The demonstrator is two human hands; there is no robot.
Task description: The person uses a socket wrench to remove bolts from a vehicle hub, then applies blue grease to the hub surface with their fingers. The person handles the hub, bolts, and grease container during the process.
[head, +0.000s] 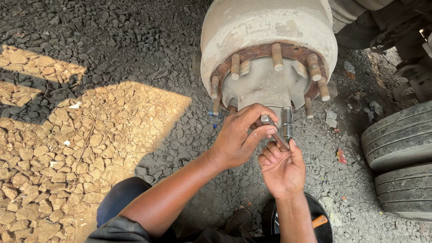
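Observation:
A large pale brake drum with a rusty hub face [265, 36] hangs over the gravel, several wheel studs [276, 56] sticking out around it. Below the hub a dark metal socket [287, 123] points down from one stud. My left hand [238, 137] pinches the upper end of a thin steel bar [274, 131] that slants toward the socket. My right hand [282, 168] sits under it, palm up, with fingers curled on the bar's lower end.
Two stacked tyres [400, 162] lie at the right edge. A black round pan [321, 225] with a wooden-handled tool sits by my right forearm. Grey gravel, with a sunlit patch [67, 148] at left, surrounds me. Vehicle underbody parts [405, 40] fill the top right.

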